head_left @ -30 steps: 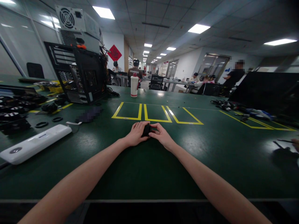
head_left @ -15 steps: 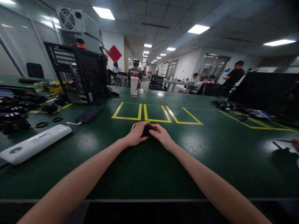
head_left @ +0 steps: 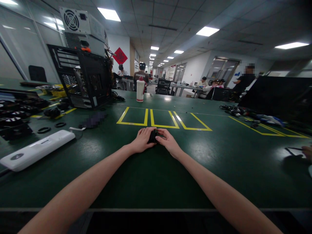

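A small black object (head_left: 152,136) is between my hands, low over the green table (head_left: 156,182) and mostly covered by fingers, so its kind does not show. My left hand (head_left: 142,139) is closed round its left side, with the thumb along the near edge. From the right, my right hand (head_left: 168,141) pinches the other side of the same object between thumb and fingertips. Just beyond my hands are yellow tape outlines (head_left: 164,126) on the table top.
On the left stand a black computer case (head_left: 90,78) with power supplies (head_left: 81,24) on top, a white power strip (head_left: 39,150) and black rings (head_left: 44,130). A white cup (head_left: 140,91) is at the back. Cables (head_left: 230,110) lie right; another person's hand (head_left: 307,152) shows at the right edge.
My hands stay in nearly the same place, with only a slight shift of the right fingers on the black object. At the right edge, the other person's hand has moved slightly left.
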Action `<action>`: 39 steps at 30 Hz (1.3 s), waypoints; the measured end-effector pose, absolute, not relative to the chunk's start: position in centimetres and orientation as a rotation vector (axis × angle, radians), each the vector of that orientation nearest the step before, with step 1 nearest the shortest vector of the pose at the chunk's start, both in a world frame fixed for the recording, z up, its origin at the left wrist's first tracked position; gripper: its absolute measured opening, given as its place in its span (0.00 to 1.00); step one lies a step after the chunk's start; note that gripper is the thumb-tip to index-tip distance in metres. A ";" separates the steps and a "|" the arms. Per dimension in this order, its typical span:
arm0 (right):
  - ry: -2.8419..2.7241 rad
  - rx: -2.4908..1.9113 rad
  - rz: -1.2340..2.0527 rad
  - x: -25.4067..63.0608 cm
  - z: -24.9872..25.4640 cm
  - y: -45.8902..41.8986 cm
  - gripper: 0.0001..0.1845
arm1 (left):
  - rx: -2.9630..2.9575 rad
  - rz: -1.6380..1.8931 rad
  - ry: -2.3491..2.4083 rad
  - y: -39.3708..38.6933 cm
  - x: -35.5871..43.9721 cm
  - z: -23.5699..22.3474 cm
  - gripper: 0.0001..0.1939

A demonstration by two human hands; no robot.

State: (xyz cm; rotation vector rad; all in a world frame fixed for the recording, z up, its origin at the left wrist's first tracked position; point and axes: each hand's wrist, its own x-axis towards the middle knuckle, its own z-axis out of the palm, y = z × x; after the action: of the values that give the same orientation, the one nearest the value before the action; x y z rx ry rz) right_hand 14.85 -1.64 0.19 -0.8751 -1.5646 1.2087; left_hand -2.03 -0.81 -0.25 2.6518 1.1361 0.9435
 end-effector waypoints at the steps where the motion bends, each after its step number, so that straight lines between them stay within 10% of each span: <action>1: -1.566 -0.872 1.227 14.9 0.2 -1.6 0.16 | 2.652 0.941 1.134 -0.8 -2.0 -0.3 0.31; 39: -1.572 -0.754 1.303 15.0 0.3 -1.8 0.18 | 2.642 0.930 1.144 -1.0 -2.0 0.0 0.31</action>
State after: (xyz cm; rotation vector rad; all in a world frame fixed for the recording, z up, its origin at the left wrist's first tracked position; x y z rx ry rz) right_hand 15.01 -1.85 0.29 -0.7541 -1.5716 1.3029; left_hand -1.97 -1.02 0.04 2.6421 1.1444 0.9296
